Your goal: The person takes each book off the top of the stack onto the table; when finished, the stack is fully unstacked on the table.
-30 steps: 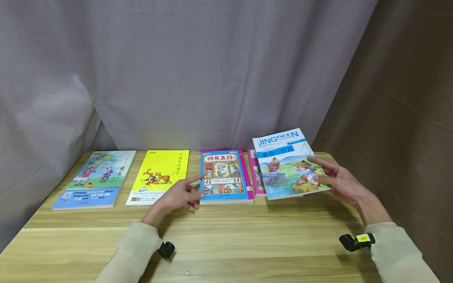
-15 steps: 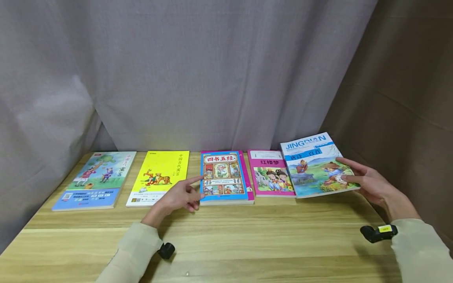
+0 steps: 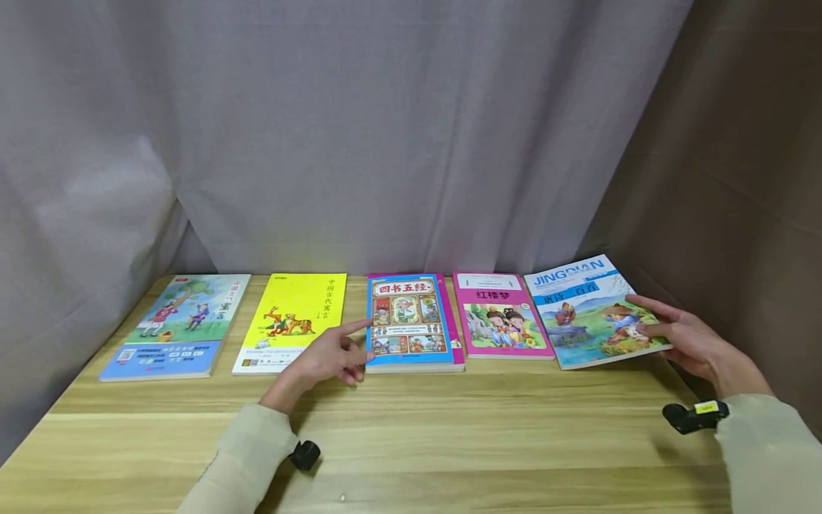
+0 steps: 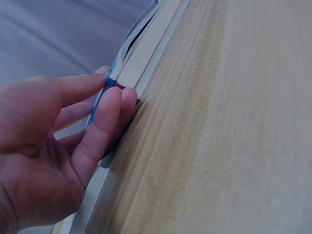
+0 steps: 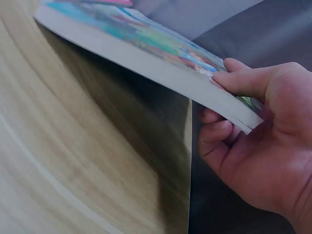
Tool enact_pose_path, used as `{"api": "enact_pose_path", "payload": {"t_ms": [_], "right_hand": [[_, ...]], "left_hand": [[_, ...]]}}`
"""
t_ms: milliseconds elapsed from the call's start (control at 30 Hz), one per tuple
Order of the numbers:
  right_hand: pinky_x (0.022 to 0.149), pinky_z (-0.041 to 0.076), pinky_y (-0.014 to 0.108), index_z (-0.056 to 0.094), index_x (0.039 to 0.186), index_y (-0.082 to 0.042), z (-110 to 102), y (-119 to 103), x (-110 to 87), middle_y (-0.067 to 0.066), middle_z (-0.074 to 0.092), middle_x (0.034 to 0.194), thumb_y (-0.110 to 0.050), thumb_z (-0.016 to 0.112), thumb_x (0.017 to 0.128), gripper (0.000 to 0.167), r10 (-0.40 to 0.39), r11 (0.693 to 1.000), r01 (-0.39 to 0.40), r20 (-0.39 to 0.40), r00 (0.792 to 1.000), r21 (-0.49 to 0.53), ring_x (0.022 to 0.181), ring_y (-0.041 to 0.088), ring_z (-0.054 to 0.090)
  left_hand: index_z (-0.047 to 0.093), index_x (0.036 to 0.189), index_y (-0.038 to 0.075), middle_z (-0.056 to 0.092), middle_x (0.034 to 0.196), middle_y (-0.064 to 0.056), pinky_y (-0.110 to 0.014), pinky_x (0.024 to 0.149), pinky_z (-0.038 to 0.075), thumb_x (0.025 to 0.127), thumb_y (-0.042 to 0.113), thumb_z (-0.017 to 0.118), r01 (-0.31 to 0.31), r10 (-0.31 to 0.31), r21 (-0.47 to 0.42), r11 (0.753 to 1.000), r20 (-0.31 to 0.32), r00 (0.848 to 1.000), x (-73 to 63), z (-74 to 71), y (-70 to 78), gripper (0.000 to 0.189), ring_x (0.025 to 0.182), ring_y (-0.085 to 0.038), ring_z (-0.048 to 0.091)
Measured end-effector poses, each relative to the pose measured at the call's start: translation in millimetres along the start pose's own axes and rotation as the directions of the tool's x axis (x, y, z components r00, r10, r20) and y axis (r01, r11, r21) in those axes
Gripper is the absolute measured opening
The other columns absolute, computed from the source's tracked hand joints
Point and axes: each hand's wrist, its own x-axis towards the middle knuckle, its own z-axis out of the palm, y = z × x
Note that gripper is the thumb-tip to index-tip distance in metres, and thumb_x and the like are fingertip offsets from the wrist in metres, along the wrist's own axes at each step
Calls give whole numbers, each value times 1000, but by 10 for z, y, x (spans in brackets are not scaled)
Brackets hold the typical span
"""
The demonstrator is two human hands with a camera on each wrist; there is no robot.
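Note:
In the head view my right hand (image 3: 700,346) pinches the right edge of a book with a landscape cover (image 3: 587,314), thumb on the cover and fingers beneath. The right wrist view shows this book tilted, its held edge raised above the table and its left side low, beside the pink book (image 3: 504,321). My left hand (image 3: 330,353) touches the left edge of a blue-bordered book (image 3: 409,325) with fingertips, its remaining fingers loosely bent. That book lies on another pink book (image 3: 454,335), mostly hidden under it.
Left of my left hand lie a yellow book (image 3: 292,314) and a green-and-blue book (image 3: 176,325), flat on the wooden table (image 3: 449,442). A grey curtain (image 3: 321,143) hangs behind the table, and brown cloth (image 3: 758,185) on the right.
My right hand has carried the landscape-cover book rightward and lowered it, uncovering the pink book. My left hand has stayed at the blue-bordered book.

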Motion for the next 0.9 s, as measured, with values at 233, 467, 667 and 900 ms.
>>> {"api": "enact_pose_path", "payload": {"t_ms": [233,467,667,900], "right_hand": [[92,63,32,6,170,-34,36,12,95,38,12,164,-30,51,112,73,33,999,-32,35,999,-34,102,9,64],[91,62,31,5,170,-31,29,94,128,38,10,165,-26,50,113,73,73,997,-72,39,997,-12,102,9,63],[94,60,34,4,170,-20,30,154,151,40,7,166,-23,49,112,73,84,992,-80,38,996,-100,115,24,60],[107,51,50,7,169,-17,57,195,173,40,3,168,-23,53,110,75,120,986,-117,19,993,-116,141,53,35]], "left_hand": [[34,167,17,64,90,-15,-30,64,63,100,14,73,18,-18,-7,1000,-12,1000,-11,-8,2,77,68,-20,67],[34,167,17,64,90,-15,-31,64,64,100,14,73,26,-26,-4,1000,-7,1000,13,11,-23,77,68,-20,67],[34,167,15,64,90,-14,-31,63,64,100,15,74,15,-15,8,1000,-13,1000,14,9,-17,77,67,-19,67],[36,166,18,64,90,-14,-31,63,64,100,15,74,25,-25,0,1000,-19,999,11,8,-17,77,67,-20,67]]}}
